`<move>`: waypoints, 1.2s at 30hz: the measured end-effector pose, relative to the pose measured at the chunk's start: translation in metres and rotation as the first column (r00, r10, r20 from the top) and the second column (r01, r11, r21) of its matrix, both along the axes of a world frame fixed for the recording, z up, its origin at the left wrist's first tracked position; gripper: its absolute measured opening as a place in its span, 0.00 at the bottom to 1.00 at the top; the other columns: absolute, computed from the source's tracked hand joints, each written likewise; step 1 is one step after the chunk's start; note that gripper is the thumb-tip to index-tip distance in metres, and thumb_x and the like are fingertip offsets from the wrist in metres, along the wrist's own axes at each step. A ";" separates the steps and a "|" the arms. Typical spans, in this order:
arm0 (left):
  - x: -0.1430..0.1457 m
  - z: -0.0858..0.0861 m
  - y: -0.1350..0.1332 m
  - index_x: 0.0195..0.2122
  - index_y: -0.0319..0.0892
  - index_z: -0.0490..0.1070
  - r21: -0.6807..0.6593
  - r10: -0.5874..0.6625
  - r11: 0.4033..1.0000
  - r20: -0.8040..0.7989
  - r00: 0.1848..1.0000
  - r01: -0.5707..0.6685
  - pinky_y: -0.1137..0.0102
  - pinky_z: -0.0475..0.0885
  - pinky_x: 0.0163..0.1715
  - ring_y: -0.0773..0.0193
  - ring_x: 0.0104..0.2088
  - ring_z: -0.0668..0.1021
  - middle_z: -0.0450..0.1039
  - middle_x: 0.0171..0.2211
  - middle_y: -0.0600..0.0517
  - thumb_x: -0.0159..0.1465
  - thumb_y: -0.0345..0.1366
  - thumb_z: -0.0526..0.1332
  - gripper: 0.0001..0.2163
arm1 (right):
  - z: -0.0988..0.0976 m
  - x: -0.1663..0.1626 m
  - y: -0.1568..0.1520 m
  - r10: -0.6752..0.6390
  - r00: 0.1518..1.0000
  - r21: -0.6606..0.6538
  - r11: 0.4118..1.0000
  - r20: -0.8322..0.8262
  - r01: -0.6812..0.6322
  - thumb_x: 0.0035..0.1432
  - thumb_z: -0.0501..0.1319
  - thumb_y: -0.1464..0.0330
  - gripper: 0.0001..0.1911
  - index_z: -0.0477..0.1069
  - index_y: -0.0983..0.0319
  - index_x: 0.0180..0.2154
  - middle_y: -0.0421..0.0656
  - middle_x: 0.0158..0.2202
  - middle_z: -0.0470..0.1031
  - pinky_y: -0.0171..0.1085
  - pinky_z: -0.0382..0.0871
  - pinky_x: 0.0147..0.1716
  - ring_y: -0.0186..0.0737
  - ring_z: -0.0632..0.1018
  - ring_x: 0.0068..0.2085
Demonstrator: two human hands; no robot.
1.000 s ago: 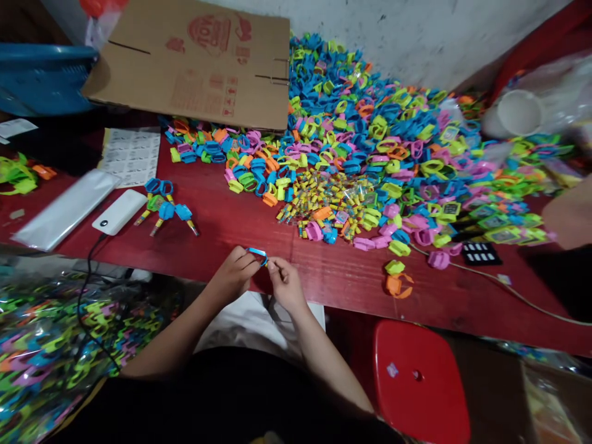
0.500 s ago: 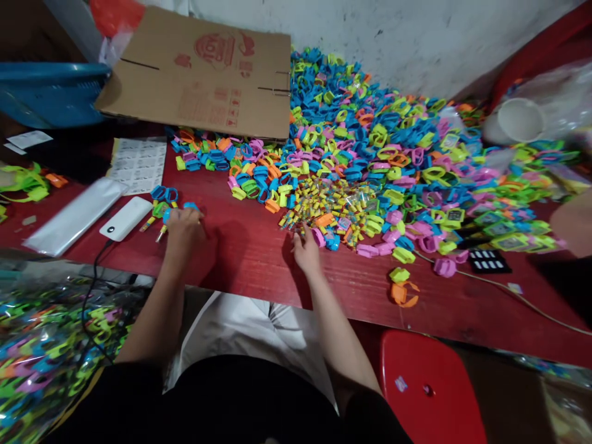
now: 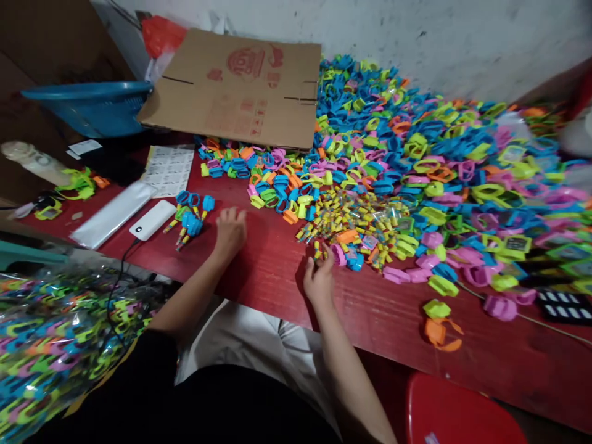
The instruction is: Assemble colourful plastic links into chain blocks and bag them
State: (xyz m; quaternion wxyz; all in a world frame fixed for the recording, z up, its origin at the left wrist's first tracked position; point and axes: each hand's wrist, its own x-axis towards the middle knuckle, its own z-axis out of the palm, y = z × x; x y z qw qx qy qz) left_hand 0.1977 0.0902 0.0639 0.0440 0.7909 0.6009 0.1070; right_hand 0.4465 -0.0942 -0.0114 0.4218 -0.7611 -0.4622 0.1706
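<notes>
Working at a red table (image 3: 462, 345), seen from the head camera, a person holds the open left hand (image 3: 230, 233) just beside blue-capped sticks (image 3: 190, 223), left of the pile (image 3: 416, 166). The curled right hand (image 3: 319, 280) touches a yellow stick (image 3: 317, 251) at its edge, grip unclear. The stick looks light and stiff, best pinched by its shaft.

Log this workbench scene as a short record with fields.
Left hand: open, nearest blue plastic bands
Right hand: reaching to small yellow wrapped pieces; any grip unclear
Surface: red table
Main heap: multicoloured plastic bands
Also present: white power bank; cardboard sheet; blue plastic basin
</notes>
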 end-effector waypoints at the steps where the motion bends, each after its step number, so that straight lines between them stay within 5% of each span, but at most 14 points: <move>1: 0.016 0.002 0.009 0.71 0.41 0.77 -0.003 -0.084 0.996 0.036 0.996 0.085 0.41 0.69 0.68 0.33 0.74 0.69 0.68 0.76 0.31 0.77 0.28 0.51 0.25 | 0.000 0.000 0.000 0.005 1.000 -0.004 1.000 -0.007 -0.005 0.79 0.51 0.53 0.32 0.61 0.64 0.74 0.58 0.52 0.84 0.44 0.75 0.39 0.55 0.85 0.42; 4: 0.054 0.008 0.038 0.75 0.46 0.73 -0.084 -0.164 0.982 0.051 0.985 0.167 0.41 0.63 0.76 0.39 0.81 0.62 0.59 0.83 0.39 0.74 0.22 0.51 0.32 | 0.000 0.003 0.000 0.054 0.998 -0.013 0.998 -0.035 -0.055 0.80 0.50 0.51 0.33 0.63 0.60 0.76 0.55 0.52 0.85 0.47 0.79 0.45 0.56 0.86 0.45; 7: 0.065 0.011 0.045 0.71 0.37 0.76 -0.166 -0.096 0.981 0.011 0.995 0.096 0.46 0.68 0.73 0.39 0.76 0.71 0.68 0.76 0.30 0.73 0.19 0.50 0.28 | 0.000 0.007 0.002 0.108 0.991 0.113 0.989 -0.079 -0.099 0.82 0.48 0.51 0.32 0.67 0.59 0.75 0.55 0.54 0.85 0.51 0.80 0.54 0.54 0.85 0.52; 10: 0.053 0.005 0.020 0.56 0.35 0.82 -0.163 -0.017 0.986 0.077 0.997 0.029 0.53 0.78 0.63 0.42 0.60 0.84 0.82 0.58 0.28 0.76 0.25 0.55 0.16 | -0.001 0.010 0.006 0.123 0.987 0.220 0.970 -0.103 -0.098 0.82 0.48 0.50 0.31 0.71 0.60 0.71 0.56 0.57 0.83 0.55 0.77 0.62 0.54 0.83 0.58; 12: 0.040 -0.002 -0.009 0.47 0.37 0.82 -0.197 0.042 0.980 0.274 0.961 0.013 0.56 0.80 0.55 0.44 0.51 0.87 0.85 0.48 0.33 0.77 0.32 0.62 0.09 | 0.000 0.007 0.008 0.144 0.981 0.244 0.963 -0.128 -0.110 0.82 0.49 0.49 0.31 0.72 0.59 0.70 0.55 0.55 0.83 0.57 0.76 0.64 0.54 0.82 0.58; 14: 0.030 -0.009 -0.042 0.41 0.38 0.81 -0.315 0.137 0.947 0.584 0.800 0.068 0.58 0.82 0.49 0.47 0.44 0.88 0.86 0.41 0.38 0.75 0.44 0.68 0.13 | 0.006 0.000 0.005 0.170 0.968 0.242 0.962 -0.183 -0.123 0.82 0.49 0.48 0.30 0.72 0.59 0.67 0.53 0.52 0.83 0.55 0.77 0.61 0.53 0.83 0.54; 16: 0.026 -0.011 -0.076 0.40 0.39 0.81 -0.446 0.292 0.869 0.811 0.507 0.214 0.59 0.84 0.47 0.49 0.41 0.89 0.87 0.39 0.41 0.68 0.57 0.74 0.22 | 0.016 -0.013 -0.002 0.213 0.940 0.221 0.963 -0.267 -0.156 0.82 0.50 0.47 0.26 0.73 0.58 0.60 0.49 0.48 0.81 0.50 0.79 0.54 0.49 0.82 0.48; 18: 0.027 -0.005 -0.106 0.42 0.39 0.82 -0.515 0.445 0.780 0.856 0.264 0.355 0.55 0.85 0.50 0.48 0.42 0.90 0.88 0.40 0.41 0.60 0.64 0.78 0.30 | 0.029 -0.028 -0.013 0.291 0.890 0.205 0.951 -0.351 -0.231 0.82 0.51 0.46 0.23 0.71 0.56 0.52 0.44 0.42 0.79 0.44 0.77 0.46 0.45 0.80 0.41; 20: 0.032 0.005 -0.130 0.44 0.40 0.83 -0.536 0.524 0.732 0.838 0.156 0.420 0.52 0.86 0.53 0.46 0.46 0.91 0.89 0.42 0.40 0.57 0.67 0.80 0.32 | 0.045 -0.042 -0.024 0.367 0.838 0.209 0.929 -0.403 -0.306 0.82 0.53 0.46 0.21 0.70 0.55 0.48 0.40 0.37 0.75 0.40 0.74 0.42 0.43 0.76 0.37; 26: 0.044 0.035 -0.163 0.45 0.42 0.84 -0.516 0.518 0.787 0.850 0.092 0.340 0.52 0.88 0.53 0.42 0.50 0.92 0.90 0.45 0.40 0.57 0.68 0.80 0.33 | 0.075 -0.059 -0.040 0.351 0.842 0.241 0.932 -0.411 -0.271 0.82 0.51 0.46 0.21 0.70 0.54 0.47 0.40 0.37 0.73 0.40 0.72 0.39 0.43 0.75 0.37; 36: 0.052 0.050 -0.175 0.41 0.43 0.82 -0.459 0.457 0.819 0.885 0.093 0.344 0.52 0.89 0.52 0.44 0.50 0.91 0.90 0.43 0.42 0.59 0.65 0.80 0.29 | 0.079 -0.069 -0.052 0.190 0.916 0.305 0.949 -0.353 -0.079 0.82 0.51 0.50 0.16 0.66 0.54 0.51 0.43 0.41 0.72 0.44 0.74 0.44 0.46 0.76 0.41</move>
